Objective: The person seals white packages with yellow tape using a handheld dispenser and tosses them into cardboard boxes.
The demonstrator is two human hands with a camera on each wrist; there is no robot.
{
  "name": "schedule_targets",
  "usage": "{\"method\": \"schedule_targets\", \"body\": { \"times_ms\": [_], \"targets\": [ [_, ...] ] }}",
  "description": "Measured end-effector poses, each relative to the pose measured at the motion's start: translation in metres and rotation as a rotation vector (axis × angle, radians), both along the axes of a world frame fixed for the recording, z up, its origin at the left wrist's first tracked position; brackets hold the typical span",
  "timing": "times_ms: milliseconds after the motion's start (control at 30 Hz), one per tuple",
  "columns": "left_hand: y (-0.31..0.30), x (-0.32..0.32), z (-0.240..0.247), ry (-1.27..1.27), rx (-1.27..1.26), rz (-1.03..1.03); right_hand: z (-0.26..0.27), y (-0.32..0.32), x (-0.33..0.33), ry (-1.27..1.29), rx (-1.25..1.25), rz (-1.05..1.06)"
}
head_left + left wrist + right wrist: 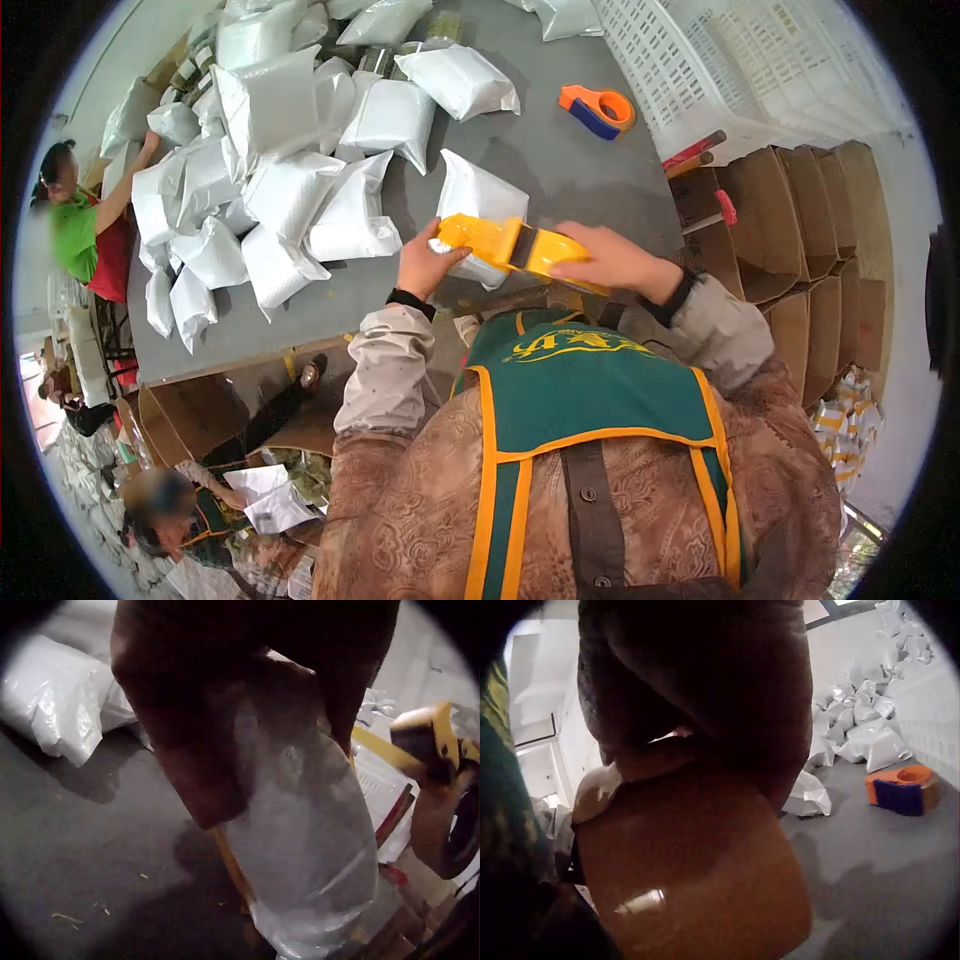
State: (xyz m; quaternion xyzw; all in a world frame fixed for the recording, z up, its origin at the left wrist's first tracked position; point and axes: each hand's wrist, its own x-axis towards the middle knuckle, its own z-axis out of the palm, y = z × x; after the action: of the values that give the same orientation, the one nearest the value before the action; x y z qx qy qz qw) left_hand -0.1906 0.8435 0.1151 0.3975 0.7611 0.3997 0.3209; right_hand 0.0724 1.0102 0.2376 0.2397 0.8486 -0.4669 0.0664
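Note:
Near the table edge, my left hand [425,264] grips a plump white plastic parcel [482,188], its fingers and thumb on either side of it in the left wrist view. My right hand [618,262] holds a yellow tape dispenser [541,250] just right of the parcel. A yellow strip of tape [386,752] runs between dispenser and parcel, and more yellow tape [470,232] lies across the parcel in the head view. In the right wrist view the broad, glossy brown tape roll [697,862] fills the space below my shadowed right hand.
Many white parcels [275,110] are heaped on the grey table [560,180] at left and back. An orange and blue tape dispenser [598,111] lies at back right, near white plastic crates [700,80]. Cardboard boxes [765,225] stand at right. Another person [75,235] reaches in at far left.

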Motion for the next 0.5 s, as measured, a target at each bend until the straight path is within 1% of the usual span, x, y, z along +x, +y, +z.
{"method": "schedule_targets", "body": {
  "times_ms": [100, 133, 167, 233, 267, 367, 400, 467, 500],
  "targets": [
    [0.011, 0.021, 0.03, 0.165, -0.062, -0.103, -0.003, 0.005, 0.045, -0.122, 0.102, -0.01],
    [0.018, 0.028, 0.02, 0.177, -0.045, -0.136, -0.008, 0.005, 0.05, -0.192, 0.099, -0.011],
    [0.019, 0.04, 0.018, 0.158, -0.068, -0.153, -0.013, -0.001, 0.054, -0.286, 0.155, -0.014],
    [0.034, 0.049, 0.021, 0.152, -0.087, -0.181, -0.013, -0.008, 0.034, -0.449, 0.292, -0.023],
    [0.037, 0.055, 0.024, 0.208, -0.13, -0.212, -0.014, -0.01, 0.028, -0.509, 0.312, -0.001],
    [0.045, 0.078, 0.049, 0.333, -0.219, -0.29, 0.001, -0.004, 0.027, -0.595, 0.288, 0.081],
    [0.045, 0.09, 0.049, 0.42, -0.18, -0.293, 0.002, -0.006, 0.03, -0.616, 0.312, 0.085],
    [0.048, 0.12, 0.063, 0.482, -0.253, -0.324, 0.008, -0.005, 0.038, -0.671, 0.369, 0.103],
    [0.05, 0.129, 0.067, 0.51, -0.288, -0.336, 0.002, -0.006, 0.041, -0.656, 0.375, 0.097]
  ]
}}
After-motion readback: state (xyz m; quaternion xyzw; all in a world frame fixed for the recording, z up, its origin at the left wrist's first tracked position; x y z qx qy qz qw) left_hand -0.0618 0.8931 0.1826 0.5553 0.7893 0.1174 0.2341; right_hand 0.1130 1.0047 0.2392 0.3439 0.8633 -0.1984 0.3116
